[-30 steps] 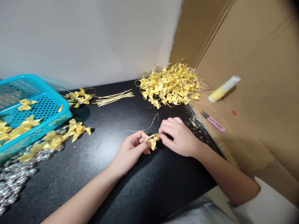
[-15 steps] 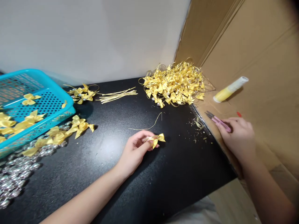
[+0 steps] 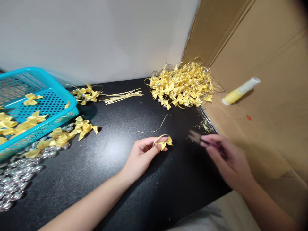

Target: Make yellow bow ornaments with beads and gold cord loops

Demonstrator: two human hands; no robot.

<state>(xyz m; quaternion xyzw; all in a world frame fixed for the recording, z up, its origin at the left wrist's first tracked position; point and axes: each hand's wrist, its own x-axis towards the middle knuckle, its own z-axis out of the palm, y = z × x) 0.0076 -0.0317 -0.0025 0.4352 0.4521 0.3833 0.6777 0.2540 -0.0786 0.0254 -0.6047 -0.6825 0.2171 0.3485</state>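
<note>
My left hand (image 3: pixel 144 155) pinches a yellow ribbon bow (image 3: pixel 165 144) between thumb and fingers over the black table (image 3: pixel 134 192). A thin gold loop of cord (image 3: pixel 160 137) arches above the bow. At the right, my right hand (image 3: pixel 227 157) is wrapped round small pink-handled thread snips (image 3: pixel 198 138). Their blades point left toward the bow, apart from it, and are smeared by motion. Just beyond the left hand, a loose gold thread with a needle-like straight end (image 3: pixel 154 131) lies on the table.
A turquoise basket (image 3: pixel 51 123) of yellow bows stands at the left, with silver beads (image 3: pixel 19 183) before it. Gold cord lengths (image 3: pixel 122 97) lie at the back. A large heap of finished-looking bows (image 3: pixel 180 85) sits by the cardboard (image 3: pixel 269 134), near a yellow-white tube (image 3: pixel 240 91).
My right hand has brought the snips from over the cardboard leftward above the table. The bow in my left hand has turned slightly, and its gold loop now shows.
</note>
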